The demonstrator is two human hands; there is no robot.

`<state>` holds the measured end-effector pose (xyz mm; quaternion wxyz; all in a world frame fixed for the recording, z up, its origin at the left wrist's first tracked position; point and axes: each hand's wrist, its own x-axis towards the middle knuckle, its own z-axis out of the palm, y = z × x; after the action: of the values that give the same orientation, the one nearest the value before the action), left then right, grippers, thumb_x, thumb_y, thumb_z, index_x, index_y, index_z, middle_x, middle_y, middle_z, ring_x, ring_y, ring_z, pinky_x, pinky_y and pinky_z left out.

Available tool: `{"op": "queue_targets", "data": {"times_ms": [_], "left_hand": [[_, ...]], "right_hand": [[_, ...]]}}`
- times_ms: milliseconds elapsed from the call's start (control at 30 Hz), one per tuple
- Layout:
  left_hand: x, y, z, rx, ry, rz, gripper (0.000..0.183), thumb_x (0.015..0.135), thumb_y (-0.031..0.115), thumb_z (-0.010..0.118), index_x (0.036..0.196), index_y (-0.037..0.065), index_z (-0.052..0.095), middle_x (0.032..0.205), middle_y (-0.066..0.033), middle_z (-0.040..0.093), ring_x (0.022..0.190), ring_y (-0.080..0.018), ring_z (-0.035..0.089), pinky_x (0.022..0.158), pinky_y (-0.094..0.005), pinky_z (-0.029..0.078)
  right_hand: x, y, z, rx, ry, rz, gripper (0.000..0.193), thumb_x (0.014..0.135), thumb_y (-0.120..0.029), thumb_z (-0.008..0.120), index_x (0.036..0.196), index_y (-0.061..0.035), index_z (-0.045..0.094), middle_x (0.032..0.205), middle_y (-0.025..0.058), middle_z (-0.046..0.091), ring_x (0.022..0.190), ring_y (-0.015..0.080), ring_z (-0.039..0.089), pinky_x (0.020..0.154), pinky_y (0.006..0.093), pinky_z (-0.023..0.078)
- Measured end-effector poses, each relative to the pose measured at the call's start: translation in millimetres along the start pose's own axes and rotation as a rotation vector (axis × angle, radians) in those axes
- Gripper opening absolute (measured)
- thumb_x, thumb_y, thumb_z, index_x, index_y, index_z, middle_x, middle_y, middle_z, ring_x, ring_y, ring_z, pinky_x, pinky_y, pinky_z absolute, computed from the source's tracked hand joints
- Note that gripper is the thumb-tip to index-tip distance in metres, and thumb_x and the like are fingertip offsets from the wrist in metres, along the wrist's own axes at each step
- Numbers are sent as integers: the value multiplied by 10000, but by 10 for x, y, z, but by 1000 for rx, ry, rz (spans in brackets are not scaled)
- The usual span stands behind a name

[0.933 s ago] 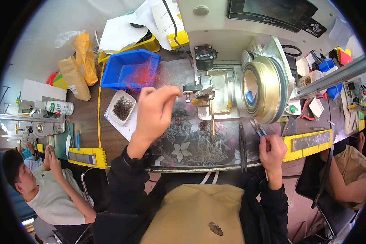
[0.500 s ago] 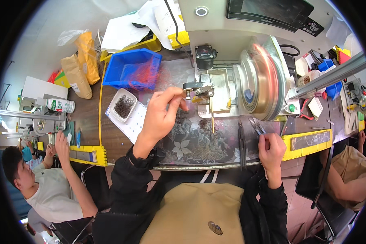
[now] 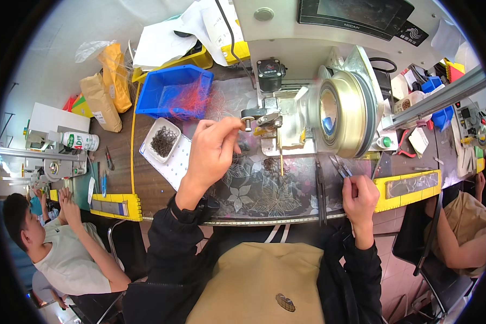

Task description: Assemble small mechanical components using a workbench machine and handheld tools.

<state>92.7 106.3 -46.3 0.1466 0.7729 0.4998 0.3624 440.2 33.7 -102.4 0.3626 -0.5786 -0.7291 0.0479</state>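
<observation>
right of centre, the tweezers (image 3: 342, 167) slant, tips toward the upper left; the right hand (image 3: 360, 198) curls closed at their lower end, grip unclear. mid-frame, the left hand (image 3: 209, 152) reaches up-right, fingertips pinched beside a metal arm (image 3: 258, 114) pointing left.
</observation>
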Motion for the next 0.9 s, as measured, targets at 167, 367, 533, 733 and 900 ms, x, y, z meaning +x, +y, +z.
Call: {"op": "queue_targets", "data": {"times_ms": [167,367,533,733,900], "left_hand": [[5,37,-36,16,-13,-36,127,988,92,543,1067,80,641,827,-76,727,846,-282,668,905,-380,417],[-7,59,-115,-98,-22,-173,308,1009,110,526,1312,68,560,1123,-124,725,1119,-357,636,1083,-425,381],[145,223,-213,-243,55,-146,342,1022,115,487,1340,10,553,1245,-151,668,1212,-248,603,1069,-357,409],[290,383,-187,-113,-17,13,293,926,117,640,1208,42,630,1111,-144,687,1063,-354,633,1045,-440,424],[258,388,-171,-102,-48,-42,304,901,146,685,1186,47,645,1120,-152,685,1059,-344,635,993,-423,444]], "right_hand": [[6,-11,-13,4,16,0,179,792,-32,748,742,-57,579,594,64,459,519,246,469,486,385,341],[132,-119,-66,-75,4,-114,250,752,-102,780,958,-68,643,871,90,590,809,288,559,715,396,422],[132,-93,-42,-171,-85,-72,363,760,-144,786,1097,-85,665,1015,87,590,947,293,562,834,391,415],[124,-84,-22,-146,-47,-41,265,791,-93,759,1049,-92,702,979,70,598,923,273,570,797,391,417],[129,-76,-1,-147,-19,-58,230,806,-80,751,1032,-87,712,948,64,605,902,273,573,764,395,416]]}}
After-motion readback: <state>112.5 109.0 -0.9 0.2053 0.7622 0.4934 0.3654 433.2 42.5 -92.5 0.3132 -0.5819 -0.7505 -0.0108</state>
